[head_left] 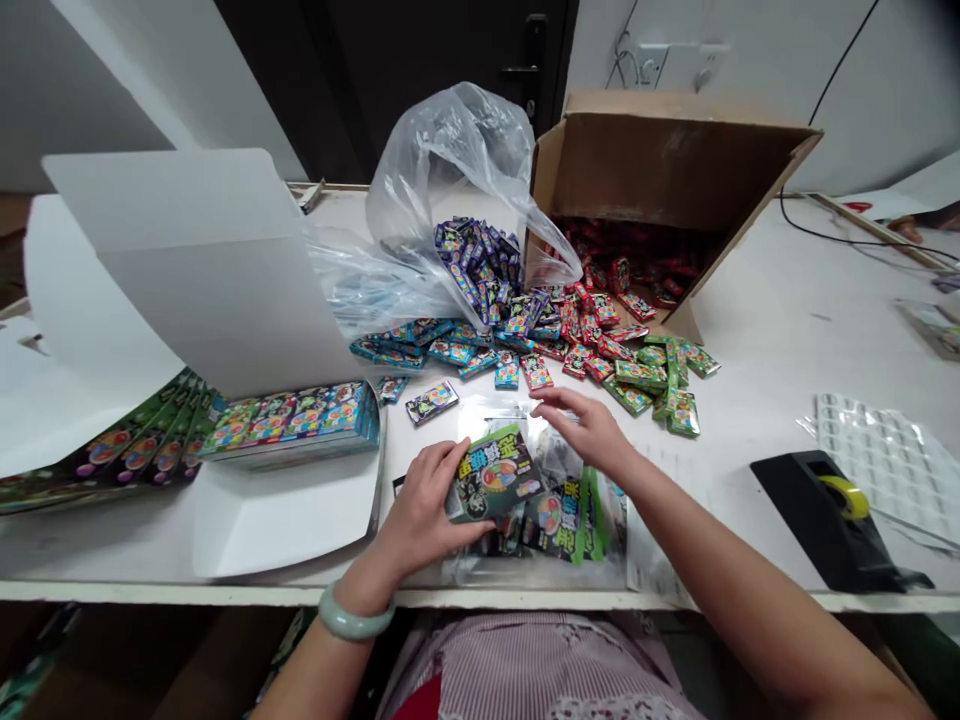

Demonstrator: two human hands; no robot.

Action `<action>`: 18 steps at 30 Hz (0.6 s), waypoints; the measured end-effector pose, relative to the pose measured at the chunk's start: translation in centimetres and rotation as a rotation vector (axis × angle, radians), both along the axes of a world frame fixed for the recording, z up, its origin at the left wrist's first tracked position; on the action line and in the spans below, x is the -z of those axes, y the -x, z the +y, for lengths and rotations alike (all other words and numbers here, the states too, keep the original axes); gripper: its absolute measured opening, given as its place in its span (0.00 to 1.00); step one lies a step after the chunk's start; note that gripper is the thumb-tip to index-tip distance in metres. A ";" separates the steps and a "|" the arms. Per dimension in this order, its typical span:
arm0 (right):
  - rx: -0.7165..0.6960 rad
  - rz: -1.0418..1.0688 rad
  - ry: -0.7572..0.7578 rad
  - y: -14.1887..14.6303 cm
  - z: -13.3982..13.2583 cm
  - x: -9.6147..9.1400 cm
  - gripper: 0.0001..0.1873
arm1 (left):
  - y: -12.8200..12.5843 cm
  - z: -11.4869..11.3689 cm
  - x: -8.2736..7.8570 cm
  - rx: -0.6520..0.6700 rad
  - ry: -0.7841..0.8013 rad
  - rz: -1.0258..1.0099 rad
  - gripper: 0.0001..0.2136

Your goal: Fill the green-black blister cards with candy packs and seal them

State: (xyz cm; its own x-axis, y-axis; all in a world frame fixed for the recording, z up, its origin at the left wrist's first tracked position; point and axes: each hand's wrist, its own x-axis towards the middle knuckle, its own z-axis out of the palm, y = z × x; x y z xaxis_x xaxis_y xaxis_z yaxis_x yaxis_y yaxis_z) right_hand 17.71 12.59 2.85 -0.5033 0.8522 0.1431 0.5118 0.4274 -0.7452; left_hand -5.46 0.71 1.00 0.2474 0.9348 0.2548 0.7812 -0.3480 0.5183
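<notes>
My left hand (424, 505) grips a green and black printed packet (496, 478) at the table's near edge, fingers wrapped round its left side. My right hand (589, 425) hovers just beyond it with fingers stretched out flat and nothing in them, over a clear plastic bag (540, 545) that lies on the table with more of the same packets inside. A jade bangle (352, 620) circles my left wrist. Several small candy packs (517, 350) in blue, red, green and purple lie scattered just past my right hand.
A clear plastic bag (457, 150) of purple packs and a tipped cardboard box (667, 170) of red packs stand at the back. An open display box (292, 425) with a white lid is at the left. A black tape dispenser (832, 515) sits at the right.
</notes>
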 end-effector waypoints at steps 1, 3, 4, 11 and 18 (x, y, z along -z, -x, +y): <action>0.027 -0.082 -0.021 0.7 2.0 0.6 0.14 | 0.2 0.0 -0.1 -0.010 0.004 0.002 0.44; 0.007 -0.249 -0.062 2.5 5.9 1.6 0.13 | 0.6 -0.1 -0.3 -0.017 0.011 0.000 0.45; -0.002 -0.286 -0.076 3.5 7.6 2.1 0.12 | 0.7 -0.2 -0.3 -0.018 0.017 -0.003 0.45; 0.037 -0.490 -0.051 8.2 12.9 3.5 0.30 | 1.3 -0.3 0.2 -0.054 0.052 -0.016 0.46; 0.092 -0.363 -0.059 6.5 13.4 2.8 0.18 | 1.9 -0.1 0.6 -0.078 0.037 -0.008 0.43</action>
